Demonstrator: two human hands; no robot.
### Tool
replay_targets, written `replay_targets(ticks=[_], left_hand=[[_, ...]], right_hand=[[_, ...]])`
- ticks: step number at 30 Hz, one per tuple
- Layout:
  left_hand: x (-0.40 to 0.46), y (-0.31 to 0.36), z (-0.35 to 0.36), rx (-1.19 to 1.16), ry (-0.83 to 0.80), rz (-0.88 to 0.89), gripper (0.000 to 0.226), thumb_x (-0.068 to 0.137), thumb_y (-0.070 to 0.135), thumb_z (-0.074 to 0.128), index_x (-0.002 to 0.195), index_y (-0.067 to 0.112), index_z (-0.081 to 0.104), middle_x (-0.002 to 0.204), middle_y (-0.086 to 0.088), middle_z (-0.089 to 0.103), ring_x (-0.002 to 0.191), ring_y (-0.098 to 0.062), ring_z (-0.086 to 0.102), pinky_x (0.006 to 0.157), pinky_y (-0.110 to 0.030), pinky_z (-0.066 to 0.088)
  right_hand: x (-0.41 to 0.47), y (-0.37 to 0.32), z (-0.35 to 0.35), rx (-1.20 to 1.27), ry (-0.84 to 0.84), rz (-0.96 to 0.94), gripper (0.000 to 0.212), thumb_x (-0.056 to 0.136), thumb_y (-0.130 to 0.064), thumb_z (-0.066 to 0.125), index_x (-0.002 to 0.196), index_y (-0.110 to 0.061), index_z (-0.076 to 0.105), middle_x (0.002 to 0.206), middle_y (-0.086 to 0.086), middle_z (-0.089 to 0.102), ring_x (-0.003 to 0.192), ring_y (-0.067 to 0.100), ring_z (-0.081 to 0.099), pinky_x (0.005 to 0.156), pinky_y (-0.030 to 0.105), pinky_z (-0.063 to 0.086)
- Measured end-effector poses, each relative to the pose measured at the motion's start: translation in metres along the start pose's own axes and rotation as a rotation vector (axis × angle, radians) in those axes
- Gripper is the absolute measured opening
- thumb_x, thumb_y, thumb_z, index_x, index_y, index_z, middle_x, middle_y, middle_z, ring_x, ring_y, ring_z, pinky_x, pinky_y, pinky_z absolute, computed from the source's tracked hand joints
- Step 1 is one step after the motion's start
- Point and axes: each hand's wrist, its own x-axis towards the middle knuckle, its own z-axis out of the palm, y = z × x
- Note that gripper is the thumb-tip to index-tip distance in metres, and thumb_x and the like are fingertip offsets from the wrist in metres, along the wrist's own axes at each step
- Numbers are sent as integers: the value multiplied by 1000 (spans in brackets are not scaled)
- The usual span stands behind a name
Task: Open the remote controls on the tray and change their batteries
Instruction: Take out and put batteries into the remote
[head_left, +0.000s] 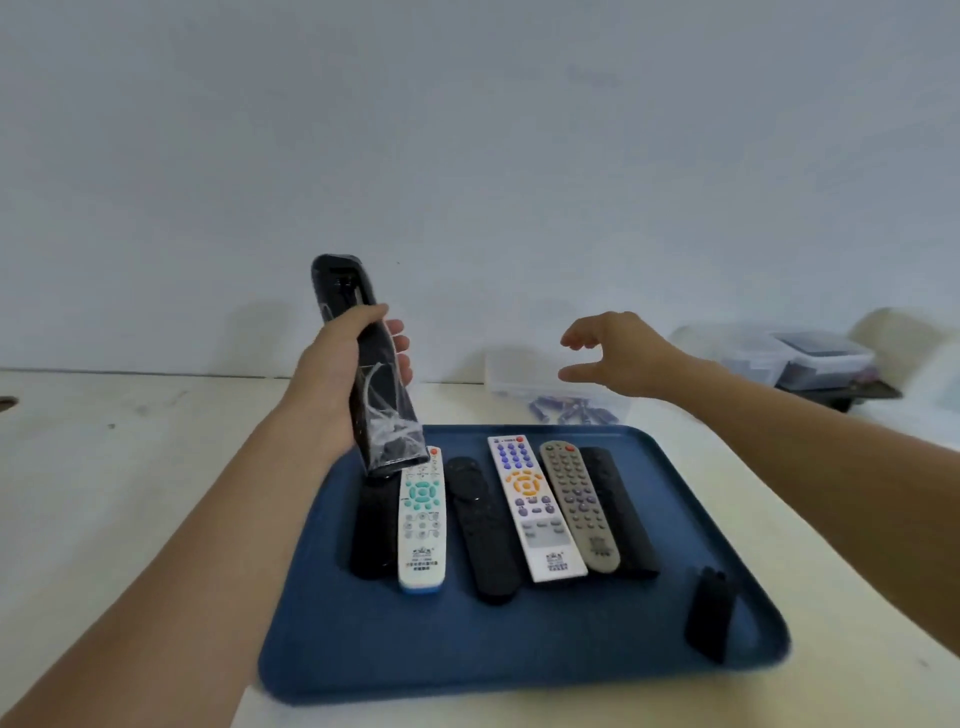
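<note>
The left hand (332, 374) has its grip wrapped round a black remote (371, 364) sheathed in clear film, thumb across the front and fingers behind. It holds the remote nearly upright above the tray's 10 o'clock corner, probably so the open battery bay near the top faces the person.

The right hand (618, 353) holds nothing: thumb and fingers are spread and loosely hooked. It reaches toward 1 o'clock, over a clear box (519, 374) with purple batteries (571, 410) beside it, apparently to fetch fresh cells.

On the blue tray (519, 654) 6 more remotes lie side by side, lengthwise from 12 to 6 o'clock. A black battery cover (709, 616) sits apart near the 4 o'clock edge, likely set there to stay out of the way. The tray rests on a pale tabletop (130, 467).
</note>
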Motion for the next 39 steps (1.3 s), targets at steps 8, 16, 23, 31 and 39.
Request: replay_targets(ticks=[8,16,23,31,39], left_hand=[[-6,-50,56,-12,-20,-231,21,90,24,68,98,6,61,78,-8,62,46,-19,60,57,-25,52],[2,-67,75,-29,-67,-239,20,91,28,68,95,9,64,67,-4,69,51,-20,64,65,-28,52],[10,-70,74,6,-87,-213,27,90,32,68,109,14,65,60,-4,64,52,-20,66,64,-27,55],[4,-74,80,52,-85,-233,29,89,30,71,100,11,51,51,-7,60,50,-21,62,64,-31,58],[4,-74,80,59,-70,-247,33,87,33,73,101,11,54,77,-11,56,52,-22,62,59,-31,60]], right_hand=[[-12,38,19,-228,-146,-115,80,87,-54,67,153,-21,35,156,2,39,140,23,40,115,35,32],[-9,52,34,-566,-116,-337,51,100,-47,48,141,-17,39,134,7,51,115,26,54,89,42,52],[-3,61,29,-565,-152,-390,38,105,-31,34,138,-14,34,124,13,61,102,35,62,87,48,53],[-7,68,23,-249,-37,-290,48,104,-40,44,147,-18,45,138,8,61,120,32,59,101,39,44],[2,60,21,395,408,27,37,81,-39,80,109,-17,69,109,-6,69,99,8,62,90,26,49]])
